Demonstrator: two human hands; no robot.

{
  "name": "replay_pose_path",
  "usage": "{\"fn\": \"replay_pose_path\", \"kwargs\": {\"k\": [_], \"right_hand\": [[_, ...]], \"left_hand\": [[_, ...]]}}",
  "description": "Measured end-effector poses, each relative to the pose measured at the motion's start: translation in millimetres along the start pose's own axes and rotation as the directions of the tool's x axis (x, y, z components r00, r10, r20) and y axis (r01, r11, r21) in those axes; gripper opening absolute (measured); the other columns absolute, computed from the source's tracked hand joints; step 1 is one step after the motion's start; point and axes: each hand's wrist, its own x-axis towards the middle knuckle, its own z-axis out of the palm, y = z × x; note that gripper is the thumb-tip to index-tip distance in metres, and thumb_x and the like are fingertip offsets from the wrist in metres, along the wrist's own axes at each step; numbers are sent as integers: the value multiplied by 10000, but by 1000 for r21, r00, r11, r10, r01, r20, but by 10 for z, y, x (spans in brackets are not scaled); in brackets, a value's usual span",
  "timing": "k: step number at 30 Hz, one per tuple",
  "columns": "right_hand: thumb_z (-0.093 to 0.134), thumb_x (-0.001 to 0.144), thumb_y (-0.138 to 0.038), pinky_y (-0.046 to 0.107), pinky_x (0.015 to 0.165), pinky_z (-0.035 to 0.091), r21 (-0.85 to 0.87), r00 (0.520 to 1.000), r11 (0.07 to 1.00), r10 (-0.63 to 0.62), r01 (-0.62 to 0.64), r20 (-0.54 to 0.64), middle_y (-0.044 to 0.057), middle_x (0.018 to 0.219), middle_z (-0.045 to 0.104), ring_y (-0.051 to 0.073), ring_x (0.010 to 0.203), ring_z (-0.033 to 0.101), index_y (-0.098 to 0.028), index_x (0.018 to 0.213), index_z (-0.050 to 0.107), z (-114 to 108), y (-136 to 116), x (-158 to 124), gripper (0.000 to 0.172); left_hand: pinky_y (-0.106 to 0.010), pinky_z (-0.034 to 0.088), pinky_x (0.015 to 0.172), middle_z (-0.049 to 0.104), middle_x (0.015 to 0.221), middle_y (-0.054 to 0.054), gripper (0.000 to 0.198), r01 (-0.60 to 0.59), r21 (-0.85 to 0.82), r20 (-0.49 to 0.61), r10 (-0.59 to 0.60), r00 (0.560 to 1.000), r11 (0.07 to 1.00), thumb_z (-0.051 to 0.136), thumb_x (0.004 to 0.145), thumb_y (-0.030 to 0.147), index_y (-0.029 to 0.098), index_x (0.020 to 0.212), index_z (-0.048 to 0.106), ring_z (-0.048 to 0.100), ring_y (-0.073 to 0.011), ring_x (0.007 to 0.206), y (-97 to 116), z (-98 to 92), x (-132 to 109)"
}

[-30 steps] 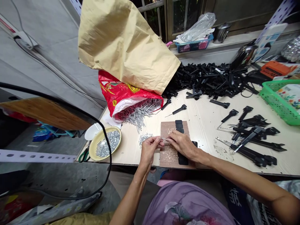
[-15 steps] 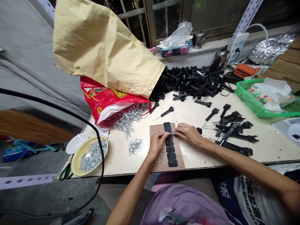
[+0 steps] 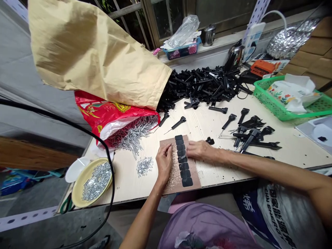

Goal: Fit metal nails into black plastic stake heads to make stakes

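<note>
A brown board lies at the table's front edge, with a column of black rounded pads down it and pale crumbs scattered beside them. Left of the pads is my left hand, thumb and fingers pressed together; anything between them is hidden. My right hand is at the pads' right side with curled, slightly blurred fingers. A short pale streak shows by its fingertips, too smeared to name. Just beyond that hand lies a black plastic piece. Small silver metal parts form a loose heap left of the board.
A yellow bowl of small metal parts stands left. Metal pins spill from a red bag under a tan sack. Black handled pieces are piled at the back, more at right, near a green basket.
My hands have drawn apart: the left moved left off the pads, the right dropped slightly toward me. Earlier, both sets of fingertips met at a thin silvery piece over the pads. The view has shifted.
</note>
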Motion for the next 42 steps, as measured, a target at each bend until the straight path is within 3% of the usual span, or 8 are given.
{"fn": "replay_pose_path", "kwargs": {"k": [3, 7, 9, 14, 20, 30, 37, 42], "right_hand": [[348, 960, -219, 241, 542, 395, 5, 984, 988, 155, -155, -89, 34, 741, 564, 128, 696, 465, -146, 808, 596, -12, 36, 16, 300], [366, 945, -165, 225, 506, 363, 47, 967, 970, -243, 240, 75, -6, 712, 541, 110, 689, 453, -170, 761, 566, 17, -149, -113, 272], [375, 941, -163, 217, 497, 359, 73, 948, 951, -305, 300, 86, -14, 720, 542, 104, 693, 456, -177, 761, 564, -6, -153, -107, 261], [278, 967, -182, 220, 505, 378, 18, 999, 1000, 4, -3, -54, 19, 696, 532, 114, 667, 438, -143, 766, 572, -118, 66, 69, 358], [343, 957, -161, 235, 566, 356, 60, 915, 926, -376, 372, 146, 25, 819, 575, 126, 780, 462, -170, 860, 598, 24, -231, -224, 273], [331, 972, -220, 248, 601, 333, 138, 956, 961, -257, 238, 141, 36, 788, 574, 131, 767, 463, -167, 848, 611, -25, -285, -194, 311], [471, 916, -380, 265, 576, 312, -142, 944, 983, 157, -120, 291, 23, 730, 600, 148, 694, 495, -207, 729, 638, -900, 194, -488, 305], [426, 935, -391, 289, 652, 335, -280, 981, 951, 165, -131, 105, 47, 888, 659, 185, 812, 512, -218, 893, 669, -833, 508, 90, 301]], "left_hand": [[-329, 456, 876, 671, 1020, -70, 296, 13, -14, -28, -13, 1000, 1000, 511, 866, 350, 192, 1054, 675, 604, -190, 967, 6, -2, -11], [-328, 458, 870, 672, 1012, -67, 290, 27, -22, -45, -28, 999, 999, 518, 861, 352, 190, 1041, 679, 606, -189, 956, 20, 4, -9], [-322, 456, 875, 673, 1013, -64, 284, 26, -32, -44, -28, 999, 999, 520, 861, 349, 189, 1031, 681, 604, -186, 965, 21, 11, -5], [-313, 457, 868, 669, 1007, -61, 278, 32, -31, -52, -34, 998, 999, 528, 858, 347, 189, 1029, 680, 608, -181, 957, 24, 17, -8], [-300, 455, 862, 677, 988, -55, 266, 12, -31, -60, -13, 998, 999, 525, 863, 333, 184, 1018, 681, 608, -169, 944, 21, 37, -2], [-313, 458, 863, 672, 995, -68, 272, -1, -33, -73, -2, 997, 999, 519, 864, 329, 178, 1019, 683, 608, -178, 942, 1, 52, -22], [-317, 466, 833, 668, 982, -64, 269, 30, -82, -55, -35, 998, 996, 519, 864, 339, 196, 1021, 683, 607, -184, 929, 0, 18, -19], [-282, 470, 747, 651, 938, -57, 270, 42, -89, -44, -46, 998, 995, 520, 868, 339, 195, 1032, 678, 600, -161, 844, 55, 13, -49]]}}
